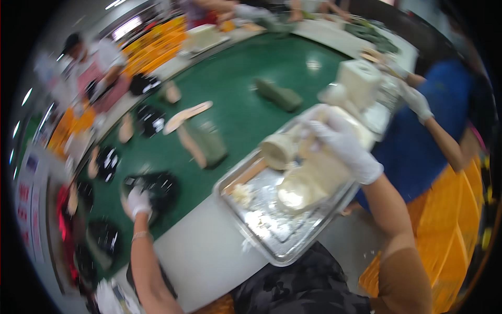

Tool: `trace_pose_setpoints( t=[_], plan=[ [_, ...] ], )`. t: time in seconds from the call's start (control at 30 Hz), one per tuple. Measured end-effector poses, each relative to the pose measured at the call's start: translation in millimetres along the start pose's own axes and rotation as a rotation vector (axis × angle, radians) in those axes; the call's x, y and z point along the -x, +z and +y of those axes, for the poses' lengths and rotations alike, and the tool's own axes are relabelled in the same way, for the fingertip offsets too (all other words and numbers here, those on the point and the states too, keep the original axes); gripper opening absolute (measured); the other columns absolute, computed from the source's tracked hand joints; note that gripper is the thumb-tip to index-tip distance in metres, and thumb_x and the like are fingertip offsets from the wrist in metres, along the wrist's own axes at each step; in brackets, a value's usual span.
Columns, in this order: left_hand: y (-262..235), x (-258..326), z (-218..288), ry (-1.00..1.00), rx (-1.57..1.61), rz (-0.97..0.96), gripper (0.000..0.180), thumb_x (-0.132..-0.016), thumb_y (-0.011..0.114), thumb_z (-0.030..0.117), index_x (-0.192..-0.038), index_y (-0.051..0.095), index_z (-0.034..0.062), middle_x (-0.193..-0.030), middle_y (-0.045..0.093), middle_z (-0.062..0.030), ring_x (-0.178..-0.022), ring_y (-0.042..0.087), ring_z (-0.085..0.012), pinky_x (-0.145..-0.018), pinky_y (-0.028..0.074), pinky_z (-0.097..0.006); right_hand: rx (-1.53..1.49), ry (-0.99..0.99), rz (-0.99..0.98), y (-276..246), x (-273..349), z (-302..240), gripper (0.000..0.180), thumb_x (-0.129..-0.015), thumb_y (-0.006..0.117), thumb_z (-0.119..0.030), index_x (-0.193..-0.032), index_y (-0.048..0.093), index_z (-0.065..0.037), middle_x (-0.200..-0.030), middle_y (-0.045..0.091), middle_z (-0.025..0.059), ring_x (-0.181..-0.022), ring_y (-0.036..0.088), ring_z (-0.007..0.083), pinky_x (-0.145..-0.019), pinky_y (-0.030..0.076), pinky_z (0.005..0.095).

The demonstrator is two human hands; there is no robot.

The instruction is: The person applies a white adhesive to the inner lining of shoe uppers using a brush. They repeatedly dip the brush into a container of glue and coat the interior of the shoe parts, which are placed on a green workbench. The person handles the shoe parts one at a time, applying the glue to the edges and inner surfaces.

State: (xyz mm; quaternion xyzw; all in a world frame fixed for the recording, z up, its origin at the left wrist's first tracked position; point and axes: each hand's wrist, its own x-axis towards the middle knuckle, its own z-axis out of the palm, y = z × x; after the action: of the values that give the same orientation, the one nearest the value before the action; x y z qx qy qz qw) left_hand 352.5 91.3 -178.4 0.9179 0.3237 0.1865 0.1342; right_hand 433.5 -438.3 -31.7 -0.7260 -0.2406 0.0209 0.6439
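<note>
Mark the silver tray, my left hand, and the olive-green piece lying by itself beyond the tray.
Silver tray [277, 236]: head view, on its bare metal floor.
Left hand [139, 201]: head view, on the back of the white glove.
Olive-green piece [280, 96]: head view, mid-length.

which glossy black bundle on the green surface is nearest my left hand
The glossy black bundle right at your gloved left hand; the others all lie farther from that hand.
</note>
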Motion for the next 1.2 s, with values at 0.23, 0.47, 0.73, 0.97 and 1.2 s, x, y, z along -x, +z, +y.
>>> trace_pose_setpoints(
  t=[0.23,0.47,0.73,0.97,1.2],
  plan=[
    [24,-4,-28,0.013,0.269,-0.154,0.062,-0.068,0.058,-0.006,-0.126,0.039,0.0007,-0.119,0.053,-0.0145,-0.109,0.051,-0.0239,-0.096,0.036,-0.029,-0.012,0.001,0.011,-4,1,1,0.015,-0.092,0.051,-0.020,-0.090,0.052,-0.006,-0.074,0.060,0.0024,-0.055,0.055,0.0047,-0.053,0.046,0.0196],
    [21,12,-32,-0.020,0.342,0.023,0.057,-0.077,0.046,-0.007,-0.132,0.034,0.0042,-0.124,0.049,-0.0163,-0.113,0.049,-0.0290,-0.098,0.034,-0.035,-0.054,0.000,-0.007,-4,1,-3,0.015,-0.091,0.051,-0.021,-0.089,0.051,-0.005,-0.072,0.060,0.0024,-0.054,0.055,0.0060,-0.054,0.046,0.0201],
    [2,74,52,0.404,0.413,0.214,0.042,-0.081,0.041,-0.006,-0.121,0.048,0.0012,-0.101,0.055,-0.0135,-0.092,0.054,-0.0205,-0.085,0.041,-0.032,-0.047,-0.042,-0.014,-4,1,2,0.016,-0.091,0.051,-0.021,-0.090,0.051,-0.005,-0.073,0.061,0.0025,-0.056,0.055,0.0059,-0.054,0.046,0.0204],
    [25,143,119,0.831,0.078,0.021,0.016,-0.078,0.057,0.009,-0.093,0.060,0.0037,-0.086,0.059,-0.0107,-0.076,0.049,-0.0308,-0.068,0.042,-0.041,-0.020,0.008,-0.044,-6,3,-2,0.016,-0.092,0.050,-0.022,-0.094,0.052,-0.005,-0.078,0.061,0.0032,-0.063,0.056,0.0063,-0.057,0.047,0.0203],
    [34,142,111,0.698,0.085,-0.025,0.015,-0.083,0.053,0.014,-0.091,0.060,0.0037,-0.085,0.059,-0.0112,-0.078,0.052,-0.0309,-0.071,0.043,-0.040,-0.016,0.006,-0.062,-9,5,-2,0.017,-0.092,0.050,-0.022,-0.096,0.052,-0.006,-0.081,0.060,0.0031,-0.070,0.058,0.0068,-0.060,0.049,0.0204]
  ],
)
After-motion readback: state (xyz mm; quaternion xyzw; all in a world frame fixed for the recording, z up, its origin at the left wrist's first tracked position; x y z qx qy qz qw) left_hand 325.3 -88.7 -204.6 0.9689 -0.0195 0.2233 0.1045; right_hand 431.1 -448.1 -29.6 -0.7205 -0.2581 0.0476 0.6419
